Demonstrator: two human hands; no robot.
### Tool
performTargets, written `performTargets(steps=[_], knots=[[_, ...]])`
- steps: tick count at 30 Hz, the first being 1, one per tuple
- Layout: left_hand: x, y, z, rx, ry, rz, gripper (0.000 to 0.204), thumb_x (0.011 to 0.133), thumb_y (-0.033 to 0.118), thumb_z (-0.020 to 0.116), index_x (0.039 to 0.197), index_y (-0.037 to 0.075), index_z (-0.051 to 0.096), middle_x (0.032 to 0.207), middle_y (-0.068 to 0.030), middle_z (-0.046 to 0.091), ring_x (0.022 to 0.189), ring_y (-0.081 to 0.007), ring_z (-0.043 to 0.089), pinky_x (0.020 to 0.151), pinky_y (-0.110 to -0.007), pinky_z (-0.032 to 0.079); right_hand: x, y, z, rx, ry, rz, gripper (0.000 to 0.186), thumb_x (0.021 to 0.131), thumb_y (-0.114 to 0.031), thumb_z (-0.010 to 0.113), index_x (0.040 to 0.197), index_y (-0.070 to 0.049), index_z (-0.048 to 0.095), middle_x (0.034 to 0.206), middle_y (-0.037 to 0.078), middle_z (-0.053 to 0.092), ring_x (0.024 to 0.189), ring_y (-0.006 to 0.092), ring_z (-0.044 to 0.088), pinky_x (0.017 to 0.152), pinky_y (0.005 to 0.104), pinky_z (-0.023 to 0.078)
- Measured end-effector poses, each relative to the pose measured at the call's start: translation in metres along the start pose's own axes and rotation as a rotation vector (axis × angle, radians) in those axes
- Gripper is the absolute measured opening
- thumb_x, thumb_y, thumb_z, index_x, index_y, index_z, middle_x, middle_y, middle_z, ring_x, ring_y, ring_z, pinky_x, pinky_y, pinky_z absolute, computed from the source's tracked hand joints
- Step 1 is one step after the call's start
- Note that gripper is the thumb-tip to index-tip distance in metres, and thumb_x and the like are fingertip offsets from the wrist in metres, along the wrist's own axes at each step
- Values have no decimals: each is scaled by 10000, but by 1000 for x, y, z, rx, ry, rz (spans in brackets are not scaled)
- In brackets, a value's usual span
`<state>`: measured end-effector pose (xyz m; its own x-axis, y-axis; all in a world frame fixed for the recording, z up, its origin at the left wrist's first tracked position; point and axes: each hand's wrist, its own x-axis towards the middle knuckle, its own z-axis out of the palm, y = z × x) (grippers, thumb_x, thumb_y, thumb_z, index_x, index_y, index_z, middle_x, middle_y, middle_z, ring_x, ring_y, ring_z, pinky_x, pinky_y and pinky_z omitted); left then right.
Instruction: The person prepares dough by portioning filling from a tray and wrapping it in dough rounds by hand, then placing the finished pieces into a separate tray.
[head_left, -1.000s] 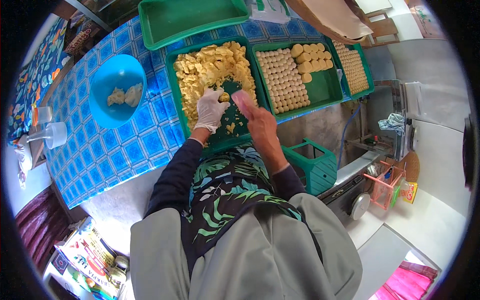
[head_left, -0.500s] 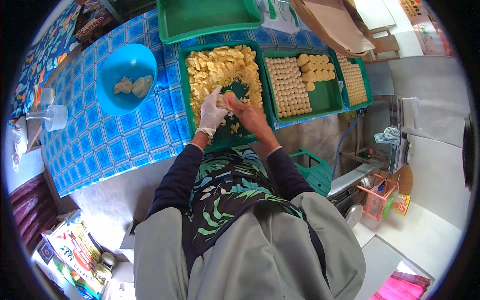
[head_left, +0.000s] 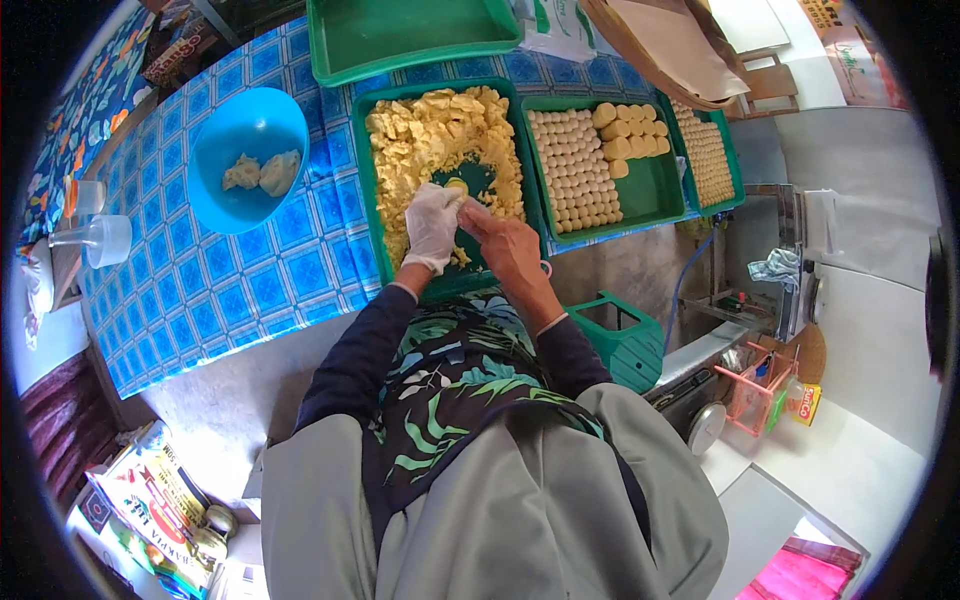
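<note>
My left hand (head_left: 433, 222), in a thin white glove, is closed over the near part of a green tray (head_left: 530, 180) of crumbly yellow dough-like filling (head_left: 430, 115). At its fingertips shows a small round yellowish piece (head_left: 457, 186); what surrounds it is too small to make out. My bare right hand (head_left: 505, 245) presses against the left one, fingers closed, with something pinkish at the fingertips. Around both hands the filling lies heaped along the far and side walls, and the tray's green bottom shows in the middle with loose crumbs.
To the right, one green tray (head_left: 655, 195) holds rows of small pale rounds and larger yellow cylinders; another tray (head_left: 707, 165) holds more rounds. Left stands a blue bowl (head_left: 215, 190) with two white dough lumps. A green tray (head_left: 420, 40) lies beyond; a green stool (head_left: 625, 350) stands below.
My hands have drawn closer together and the left fingers have curled in. The right hand has turned slightly and come a little nearer to me.
</note>
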<state>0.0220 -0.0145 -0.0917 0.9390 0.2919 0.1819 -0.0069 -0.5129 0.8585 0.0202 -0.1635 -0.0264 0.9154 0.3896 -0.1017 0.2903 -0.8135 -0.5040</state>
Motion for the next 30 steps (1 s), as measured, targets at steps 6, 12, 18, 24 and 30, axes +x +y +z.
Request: performTargets(steps=[6,12,18,24,30], knots=[[26,-13,12,54,16,-331,254,675,193,827,772,61,633,802,-119,686,818,-279,667,735,-388,512,17,10,-5,-157,32,15,305,913,-238,521,1187,-226,654,766,204,645,746,406,648,614,505,469],[10,-15,0,-43,-117,-297,393,710,46,737,1079,53,603,1024,-131,679,900,-259,681,799,-371,528,36,4,32,-72,-29,22,356,990,-299,412,1280,-223,604,885,239,666,810,448,645,658,527,476],[3,-22,3,-729,-146,-507,709,665,-159,547,1351,-1,454,1228,-116,565,948,-245,674,721,-273,545,51,-2,34,-103,-10,-69,333,960,-222,442,1276,-201,545,809,218,672,741,414,664,606,534,494],[3,-4,-14,-825,-152,-518,736,653,-154,504,1369,9,454,1187,-129,585,931,-209,667,738,-265,546,45,0,23,-37,-104,9,316,998,-336,415,1236,-229,593,892,236,672,845,448,649,694,547,485],[9,9,-16,-773,-109,-563,834,656,-61,604,1461,29,404,1147,-125,596,918,-214,659,793,-272,518,23,24,23,-111,-30,-58,310,998,-340,422,1259,-277,576,895,215,678,854,424,653,685,537,485]])
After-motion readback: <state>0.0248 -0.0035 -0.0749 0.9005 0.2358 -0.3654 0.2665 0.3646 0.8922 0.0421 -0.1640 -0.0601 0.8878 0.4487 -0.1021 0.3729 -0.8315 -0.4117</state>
